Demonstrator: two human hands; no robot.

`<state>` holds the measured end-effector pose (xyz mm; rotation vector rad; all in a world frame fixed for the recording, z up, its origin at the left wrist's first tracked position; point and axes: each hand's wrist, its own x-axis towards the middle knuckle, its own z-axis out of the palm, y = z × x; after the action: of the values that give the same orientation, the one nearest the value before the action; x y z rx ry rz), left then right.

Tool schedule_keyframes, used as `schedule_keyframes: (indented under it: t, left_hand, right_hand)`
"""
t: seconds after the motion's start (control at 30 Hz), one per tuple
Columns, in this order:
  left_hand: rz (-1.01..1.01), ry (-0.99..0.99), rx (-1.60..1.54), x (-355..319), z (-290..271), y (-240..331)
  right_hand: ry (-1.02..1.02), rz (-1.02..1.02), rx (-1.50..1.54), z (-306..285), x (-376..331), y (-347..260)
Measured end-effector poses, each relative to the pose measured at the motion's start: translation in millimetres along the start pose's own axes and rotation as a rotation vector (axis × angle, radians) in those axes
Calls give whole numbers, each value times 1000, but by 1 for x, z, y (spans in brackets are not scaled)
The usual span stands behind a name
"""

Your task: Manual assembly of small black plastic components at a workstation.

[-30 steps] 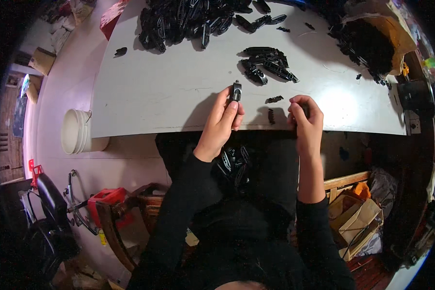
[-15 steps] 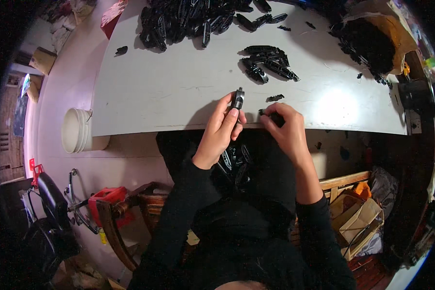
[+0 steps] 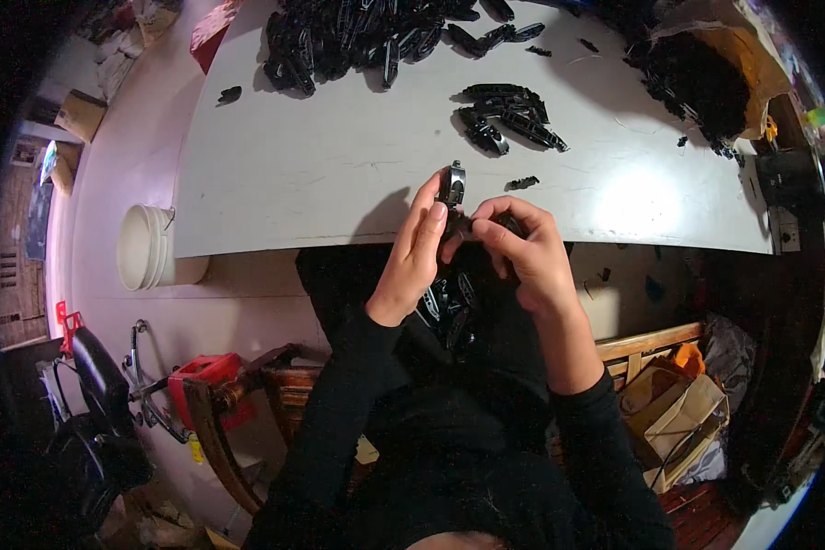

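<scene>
1. Now the left hand (image 3: 419,252) pinches a small black part (image 3: 452,186) upright at the worktop (image 3: 275,183) front edge
2. Right hand (image 3: 521,252) has moved in from the right since a second ago; its fingertips now pinch at the part's lower end, touching the left fingers
3. Small heap of black pieces (image 3: 504,115) lies beyond, unchanged
4. White bucket (image 3: 147,246) stays on the floor, left
</scene>
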<state>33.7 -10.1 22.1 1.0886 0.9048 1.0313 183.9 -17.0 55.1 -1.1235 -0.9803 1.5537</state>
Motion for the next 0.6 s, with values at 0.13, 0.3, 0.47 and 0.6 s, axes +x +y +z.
schedule_keyframes:
  t: [0.13,0.3,0.47,0.6]
  left_hand:
    - [-20,-34,1,-3,1,3]
    - [-28,-88,13,-4,4,5]
    - [261,-87,242,-3,5,-4]
    - [42,-225,65,-11,9,5]
  right_hand:
    - [9,99,104,-2,1,8]
    - [26,118,112,-1,1,9]
    - [41,69,99,0,-1,11]
    - [182,-42,98,6,-3,10]
